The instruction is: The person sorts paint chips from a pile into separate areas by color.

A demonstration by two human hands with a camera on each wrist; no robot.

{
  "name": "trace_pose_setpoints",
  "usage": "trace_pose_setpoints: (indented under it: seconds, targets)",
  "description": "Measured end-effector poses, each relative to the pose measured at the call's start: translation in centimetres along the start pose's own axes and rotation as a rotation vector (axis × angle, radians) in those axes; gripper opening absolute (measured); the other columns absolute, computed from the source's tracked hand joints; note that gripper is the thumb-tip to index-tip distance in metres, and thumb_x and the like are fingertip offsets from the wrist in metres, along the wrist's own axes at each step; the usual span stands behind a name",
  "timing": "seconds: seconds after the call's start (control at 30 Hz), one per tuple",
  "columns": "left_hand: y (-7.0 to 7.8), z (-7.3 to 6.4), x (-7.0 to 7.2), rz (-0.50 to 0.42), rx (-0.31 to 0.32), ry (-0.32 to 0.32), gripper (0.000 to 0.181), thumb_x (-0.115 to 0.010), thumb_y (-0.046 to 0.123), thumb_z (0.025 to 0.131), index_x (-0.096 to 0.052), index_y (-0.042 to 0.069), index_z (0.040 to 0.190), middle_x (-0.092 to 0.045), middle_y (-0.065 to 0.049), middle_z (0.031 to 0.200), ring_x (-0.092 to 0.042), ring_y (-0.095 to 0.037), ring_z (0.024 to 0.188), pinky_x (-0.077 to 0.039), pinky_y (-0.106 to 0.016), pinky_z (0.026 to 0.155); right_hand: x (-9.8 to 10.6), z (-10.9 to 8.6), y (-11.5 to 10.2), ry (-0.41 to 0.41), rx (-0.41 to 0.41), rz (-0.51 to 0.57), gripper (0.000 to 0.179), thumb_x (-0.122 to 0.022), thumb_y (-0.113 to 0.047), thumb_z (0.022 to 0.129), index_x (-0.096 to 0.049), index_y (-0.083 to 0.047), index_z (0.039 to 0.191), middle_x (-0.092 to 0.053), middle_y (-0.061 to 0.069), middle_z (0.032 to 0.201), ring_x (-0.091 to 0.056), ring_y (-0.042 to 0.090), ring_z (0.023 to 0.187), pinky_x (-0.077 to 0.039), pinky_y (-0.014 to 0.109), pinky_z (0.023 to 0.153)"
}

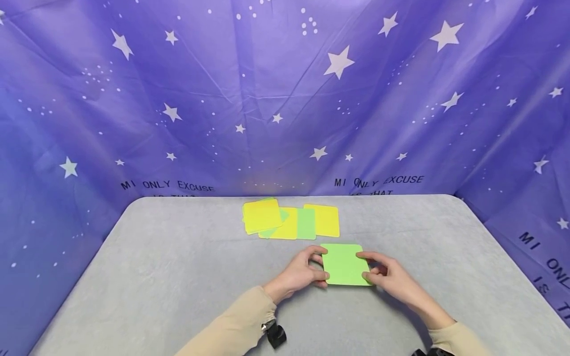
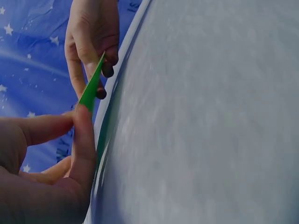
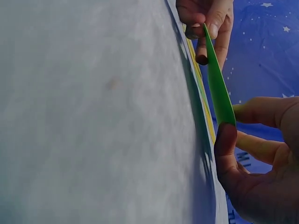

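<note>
A light green card with rounded corners is held between my two hands, a little above the table. On its left edge my left hand pinches it with thumb and fingers. The right hand grips the opposite edge in the same way. Seen nearly edge-on in the left wrist view, the green card is thin and stiff, raised off the surface. In the right wrist view, too, the green card spans the gap between both hands.
Behind the hands, several cards overlap in a row on the grey table: a yellow card at the left, a green card, and a yellow card at the right. A purple star-patterned curtain borders the table.
</note>
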State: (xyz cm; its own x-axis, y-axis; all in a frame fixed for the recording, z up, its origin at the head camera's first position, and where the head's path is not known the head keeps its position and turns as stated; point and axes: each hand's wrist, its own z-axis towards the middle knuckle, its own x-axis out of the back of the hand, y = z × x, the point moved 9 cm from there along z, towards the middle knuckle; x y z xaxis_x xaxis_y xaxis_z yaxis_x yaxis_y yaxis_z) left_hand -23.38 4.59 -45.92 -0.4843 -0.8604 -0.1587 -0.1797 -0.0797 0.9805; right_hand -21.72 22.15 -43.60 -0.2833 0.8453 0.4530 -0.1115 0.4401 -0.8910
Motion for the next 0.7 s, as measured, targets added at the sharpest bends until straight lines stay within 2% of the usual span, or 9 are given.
trace_pose_setpoints:
  seconds: [0.2, 0.47, 0.7]
  targets:
    - [-0.3, 0.6, -1.6, -0.042, 0.034, 0.012, 0.052, -0.06, -0.02, 0.079, -0.047, -0.008, 0.128, -0.048, -0.014, 0.099, -0.061, -0.016, 0.057, -0.059, -0.033, 0.065, 0.9, -0.8, 0.6, -0.014, 0.01, -0.023, 0.048, -0.064, -0.004, 0.09, -0.047, 0.013, 0.131, -0.056, 0.006, 0.079, -0.051, 0.007, 0.064, -0.044, 0.023, 0.052]
    - [-0.4, 1.5, -2.4, 0.082, 0.018, 0.078, 0.052, -0.064, -0.021, 0.077, -0.053, -0.005, 0.126, -0.052, -0.01, 0.094, -0.066, -0.032, 0.06, -0.058, -0.032, 0.059, 2.3, -0.8, 0.8, 0.04, -0.045, -0.227, 0.045, -0.069, -0.008, 0.087, -0.056, 0.006, 0.128, -0.051, 0.007, 0.088, -0.05, 0.011, 0.07, -0.044, 0.025, 0.057]
    - [-0.2, 1.4, -2.7, 0.064, 0.045, 0.078, 0.053, -0.065, -0.022, 0.075, -0.053, -0.009, 0.125, -0.053, -0.014, 0.084, -0.067, -0.04, 0.066, -0.059, -0.034, 0.06, 2.3, -1.0, 0.4, 0.032, -0.037, -0.31, 0.045, -0.07, -0.009, 0.086, -0.057, 0.005, 0.127, -0.053, 0.011, 0.1, -0.05, 0.014, 0.074, -0.044, 0.025, 0.058]
